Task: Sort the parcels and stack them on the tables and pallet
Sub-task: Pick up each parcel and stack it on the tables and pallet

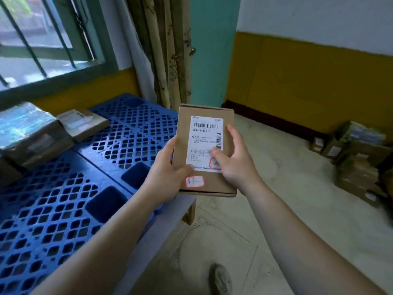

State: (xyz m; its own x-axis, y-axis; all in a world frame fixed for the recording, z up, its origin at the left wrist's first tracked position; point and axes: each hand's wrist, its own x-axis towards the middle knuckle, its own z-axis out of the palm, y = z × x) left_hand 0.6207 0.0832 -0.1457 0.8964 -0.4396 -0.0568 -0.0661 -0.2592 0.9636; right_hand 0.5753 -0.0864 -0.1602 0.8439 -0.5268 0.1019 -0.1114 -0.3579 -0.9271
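Pallet (63, 209) bearing two boxes (83, 124), parcel (205, 135) held beside

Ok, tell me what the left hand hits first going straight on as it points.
Likely the curtain beside the teal pillar, past the blue pallet's far corner. The parcel the left hand grips would touch it first. Depth is unclear.

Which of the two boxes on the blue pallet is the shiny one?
The bigger box at the far left: glossy tape wraps it and catches the light. The flatter box beside it is dull brown card with a white label.
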